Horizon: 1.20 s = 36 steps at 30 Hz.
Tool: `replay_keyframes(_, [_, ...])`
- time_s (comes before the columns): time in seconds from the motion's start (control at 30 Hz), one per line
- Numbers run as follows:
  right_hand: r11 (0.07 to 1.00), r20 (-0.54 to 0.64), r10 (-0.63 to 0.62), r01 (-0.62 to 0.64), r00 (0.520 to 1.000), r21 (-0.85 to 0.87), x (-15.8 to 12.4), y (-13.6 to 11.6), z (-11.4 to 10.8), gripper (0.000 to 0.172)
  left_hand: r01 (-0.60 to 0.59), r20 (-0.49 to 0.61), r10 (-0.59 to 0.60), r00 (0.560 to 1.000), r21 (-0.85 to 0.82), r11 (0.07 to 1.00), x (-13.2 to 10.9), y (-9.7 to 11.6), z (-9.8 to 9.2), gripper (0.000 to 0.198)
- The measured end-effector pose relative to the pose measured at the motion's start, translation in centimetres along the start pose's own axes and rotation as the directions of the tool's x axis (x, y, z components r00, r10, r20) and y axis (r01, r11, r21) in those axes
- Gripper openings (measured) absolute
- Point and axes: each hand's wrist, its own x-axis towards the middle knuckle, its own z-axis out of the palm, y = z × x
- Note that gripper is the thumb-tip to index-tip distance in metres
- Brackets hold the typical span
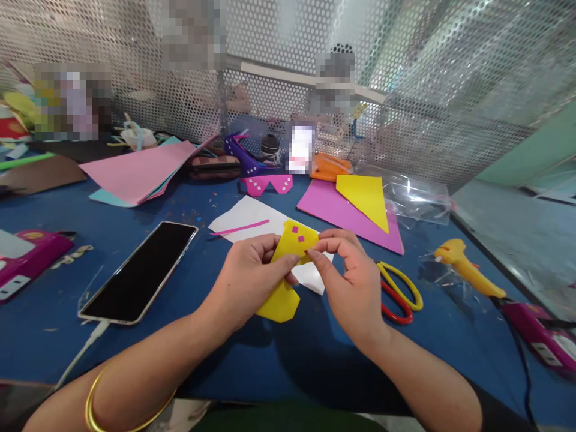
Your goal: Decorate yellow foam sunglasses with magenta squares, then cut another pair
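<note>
My left hand (pixel 252 273) is closed round a yellow glasses-shaped cutout (pixel 279 305), with its thumb across the front. Two small pink squares show on the cutout's upper part. My right hand (pixel 353 279) pinches thumb and forefinger together at the cutout's right edge. A tiny dark pink speck shows at those fingertips; whether it is a loose square or a nail I cannot tell. Below the hands lies a white sheet (pixel 245 216) with a thin pink strip (pixel 243 227) on it. Farther back stands a pink glasses-shaped cutout (pixel 269 185) with white squares.
Scissors (pixel 416 294) with red and yellow handles lie beside my right hand. A yellow glue gun (pixel 472 270) rests at the right. A phone (pixel 141 273) with a cable lies at the left. Purple (pixel 324 207) and yellow sheets (pixel 366 195) lie behind, before a perforated metal screen (pixel 279 90).
</note>
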Motion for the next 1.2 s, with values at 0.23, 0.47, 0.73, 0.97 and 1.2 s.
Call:
replay_keyframes(0.23, [0.999, -0.01, -0.037, 0.037, 0.999, -0.014, -0.13, -0.05, 0.17, 0.006, -0.018, 0.01, 0.018, 1.0, 0.015, 1.0, -0.07, -0.18, -0.11, 0.016])
replay_keyframes(0.47, [0.999, -0.028, -0.048, 0.048, 0.998, -0.012, -0.21, -0.01, 0.28, 0.006, -0.008, 0.015, 0.007, 1.0, 0.013, 1.0, -0.05, -0.07, -0.06, 0.016])
replay_keyframes(0.73, [0.998, -0.025, -0.059, 0.059, 0.998, -0.011, -0.24, -0.08, 0.29, 0.006, -0.01, 0.026, 0.01, 1.0, 0.007, 1.0, -0.13, -0.08, -0.02, 0.013])
replay_keyframes(0.97, [0.999, -0.027, -0.038, 0.039, 0.999, 0.002, -0.28, -0.14, 0.16, 0.003, -0.036, 0.034, 0.035, 0.999, 0.027, 0.999, -0.18, -0.22, -0.05, 0.009])
replay_keyframes(1.2, [0.995, -0.021, 0.017, -0.015, 1.0, 0.099, -0.54, -0.06, 0.1, 0.005, -0.053, 0.03, 0.052, 0.998, 0.035, 0.998, -0.17, -0.14, -0.06, 0.011])
